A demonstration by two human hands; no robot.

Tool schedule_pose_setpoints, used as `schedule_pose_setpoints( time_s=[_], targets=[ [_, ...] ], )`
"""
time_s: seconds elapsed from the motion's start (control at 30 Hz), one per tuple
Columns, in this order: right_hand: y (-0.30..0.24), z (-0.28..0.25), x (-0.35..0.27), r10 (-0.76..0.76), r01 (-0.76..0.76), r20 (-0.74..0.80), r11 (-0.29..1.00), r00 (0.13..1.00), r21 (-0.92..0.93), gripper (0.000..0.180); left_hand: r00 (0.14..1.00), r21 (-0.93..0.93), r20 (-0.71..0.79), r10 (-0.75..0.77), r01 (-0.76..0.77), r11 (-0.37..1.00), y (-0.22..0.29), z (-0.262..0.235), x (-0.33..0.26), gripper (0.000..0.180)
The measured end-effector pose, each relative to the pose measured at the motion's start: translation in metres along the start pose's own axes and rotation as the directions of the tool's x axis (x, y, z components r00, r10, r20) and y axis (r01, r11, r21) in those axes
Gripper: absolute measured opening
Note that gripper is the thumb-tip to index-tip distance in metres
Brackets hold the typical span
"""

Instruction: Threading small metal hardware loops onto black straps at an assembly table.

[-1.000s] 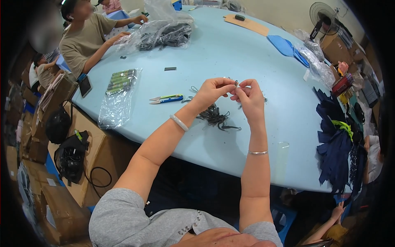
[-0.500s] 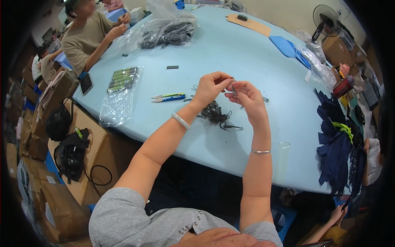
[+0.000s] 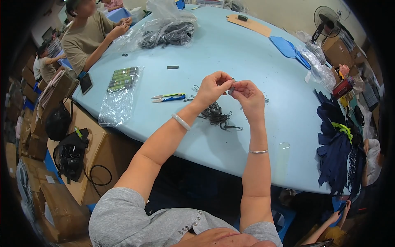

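Both hands, left hand and right hand, pinch one small dark piece, perhaps a cord end; the cord pile beneath looks mostly unworked.

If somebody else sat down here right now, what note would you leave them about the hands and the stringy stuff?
Left hand: raised over the table, fingers pinched on a small dark piece; too small to tell what it is.
Right hand: pinching the same piece from the other side.
Pile of dark cords: on the light blue table just below the hands.
Thread snips: lying to the left, untouched.
Clear bag of green sticks: further left.
Done: cannot tell.
Left: the pile.
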State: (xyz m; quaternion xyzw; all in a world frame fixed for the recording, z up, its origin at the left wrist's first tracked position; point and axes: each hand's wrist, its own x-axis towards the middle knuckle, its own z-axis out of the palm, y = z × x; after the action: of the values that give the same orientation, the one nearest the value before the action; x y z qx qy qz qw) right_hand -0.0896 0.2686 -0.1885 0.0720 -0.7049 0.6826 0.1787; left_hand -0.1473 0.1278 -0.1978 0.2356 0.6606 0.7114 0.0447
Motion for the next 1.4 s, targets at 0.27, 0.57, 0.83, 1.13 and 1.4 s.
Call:
schedule_pose_setpoints(
  time_s=[0.27, 0.57, 0.83, 1.13, 1.4],
  targets=[
    [-0.011, 0.004, -0.001, -0.012, 0.000, -0.066, 0.984, 0.998, -0.178, 0.006, 1.000, -0.161, 0.014, -0.018, 0.020, 0.987, -0.003, 0.001, -0.001, 0.018],
    [-0.004, -0.005, 0.001, 0.022, -0.043, -0.091, 0.969, 0.996, -0.245, 0.012, 0.998, -0.200, 0.049, -0.039, 0.048, 0.979, -0.005, 0.000, 0.000, 0.019],
    [-0.012, -0.006, -0.001, 0.176, -0.188, -0.095, 0.971, 0.980, -0.146, 0.011, 0.962, 0.138, 0.030, 0.270, -0.272, 0.952, -0.004, 0.003, -0.004, 0.012],
    [-0.008, -0.010, 0.001, 0.305, -0.299, 0.000, 0.933, 0.952, 0.200, 0.018, 0.925, 0.123, 0.089, 0.369, -0.378, 0.918, -0.001, 0.005, -0.005, 0.026],
    [-0.009, -0.011, 0.002, 0.262, -0.252, -0.011, 0.937, 0.965, 0.240, 0.023, 0.918, 0.145, 0.162, 0.361, -0.384, 0.912, -0.004, -0.001, -0.002, 0.030]
  ],
)
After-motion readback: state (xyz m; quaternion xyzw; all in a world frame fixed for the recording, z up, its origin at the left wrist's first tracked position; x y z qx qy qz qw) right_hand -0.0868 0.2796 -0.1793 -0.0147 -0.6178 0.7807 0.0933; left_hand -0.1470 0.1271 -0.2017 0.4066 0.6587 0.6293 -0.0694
